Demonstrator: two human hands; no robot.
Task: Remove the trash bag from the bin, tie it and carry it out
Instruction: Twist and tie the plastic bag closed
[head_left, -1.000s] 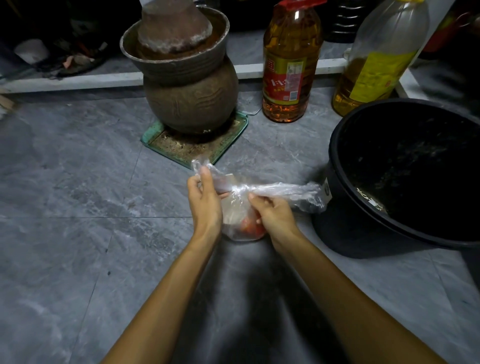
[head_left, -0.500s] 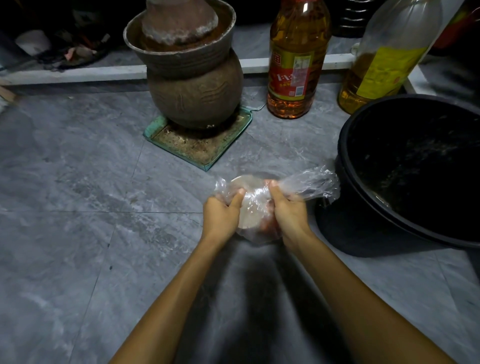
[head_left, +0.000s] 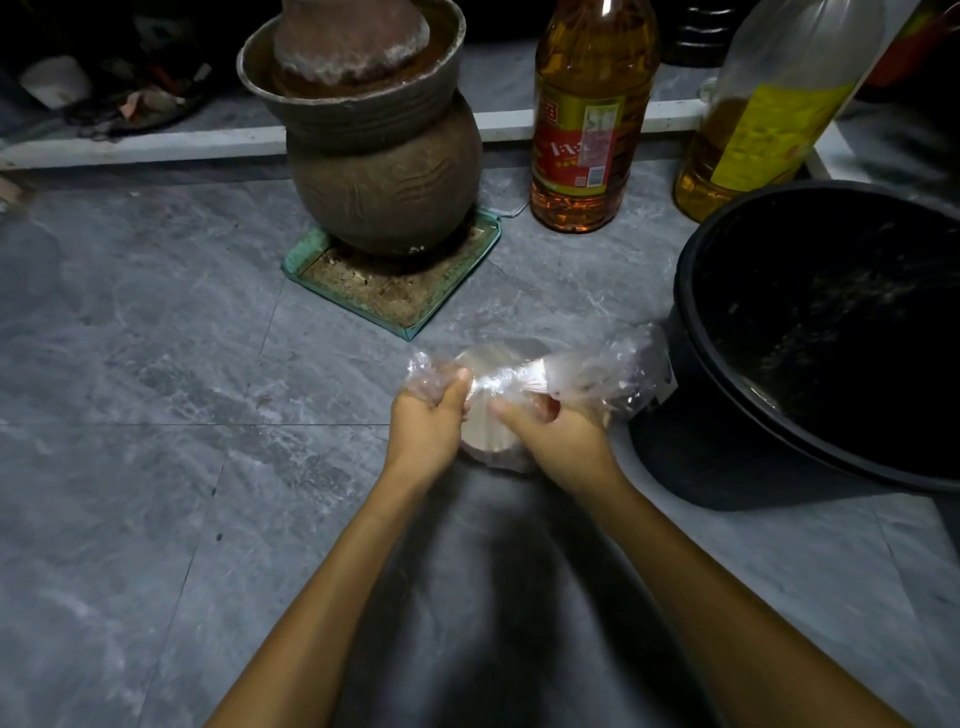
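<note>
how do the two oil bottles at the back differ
The left bottle stands upright; the right bottle shows tilted in this view. The left bottle has a red and gold label, the right bottle a yellow one. The left bottle is mostly full of amber oil, while the right bottle holds oil only in its lower part, its upper part cloudy and clear. Both are large plastic bottles of golden oil standing on the grey floor.

Readable text was nearly nil. The amber plastic oil bottle (head_left: 592, 114) at upper centre carried a red-and-gold label with large white characters, too blurred to read, plus a small QR-type square. The clear oil jug (head_left: 769, 104) at upper right had a yellow label, print illegible.
</note>
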